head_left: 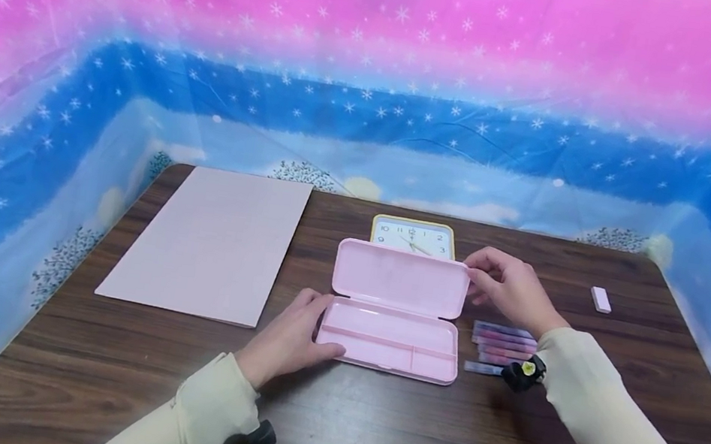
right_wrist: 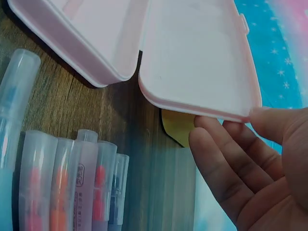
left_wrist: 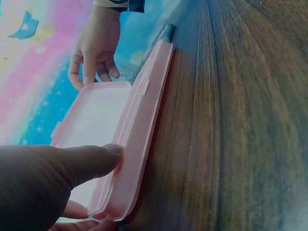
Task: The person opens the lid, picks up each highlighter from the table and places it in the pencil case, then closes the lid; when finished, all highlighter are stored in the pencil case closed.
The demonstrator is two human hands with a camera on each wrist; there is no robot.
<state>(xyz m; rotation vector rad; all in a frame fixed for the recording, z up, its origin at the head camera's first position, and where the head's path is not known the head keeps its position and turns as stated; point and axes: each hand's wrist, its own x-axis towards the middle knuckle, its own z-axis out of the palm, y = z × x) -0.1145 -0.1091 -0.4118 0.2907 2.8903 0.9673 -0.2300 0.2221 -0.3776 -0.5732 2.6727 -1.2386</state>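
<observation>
A pink pencil case (head_left: 400, 361) lies on the table with its lid (head_left: 402, 280) raised. Inside the tray, thin walls divide it into compartments, and nothing lies in them. My left hand (head_left: 288, 334) grips the left end of the case, its thumb (left_wrist: 98, 163) on the front wall. At the lid's upper right corner, my right hand (head_left: 510, 285) pinches the edge between thumb and fingers. Just below that hand lie several capped highlighters (right_wrist: 65, 187) side by side, partly hidden by the wrist in the head view.
Behind the lid stands a yellow-rimmed clock (head_left: 415, 234), its lower part hidden. A large pale flat board (head_left: 209, 247) lies at the left. Toward the right edge sits a small white eraser (head_left: 600, 300). A patterned cloth (head_left: 370, 118) hangs around the dark wooden table (head_left: 360, 435).
</observation>
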